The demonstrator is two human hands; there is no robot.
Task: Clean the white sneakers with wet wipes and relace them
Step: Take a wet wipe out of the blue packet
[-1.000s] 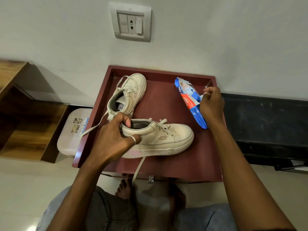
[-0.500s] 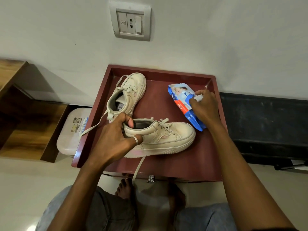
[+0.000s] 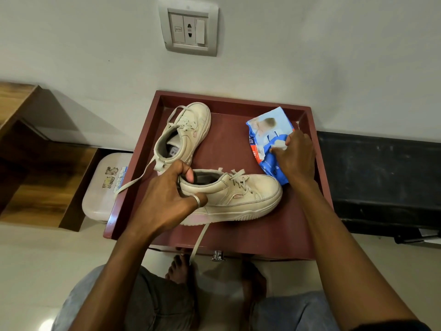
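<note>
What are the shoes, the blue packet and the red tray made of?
The near sneaker and far sneaker: likely smooth leather or faux leather, matte, creased and stitched, with rubbery ridged soles. The wipes packet: thin glossy plastic film; it looks crinkled and shiny. The tray: probably painted or laminated wood, smooth dark red with square edges.

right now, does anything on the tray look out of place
A lace from the near sneaker hangs over the front edge of the red tray, and another lace from the far sneaker trails over its left rim. Both could snag. The left hand grips the near sneaker's heel; the right hand pinches the wipes pack.
</note>
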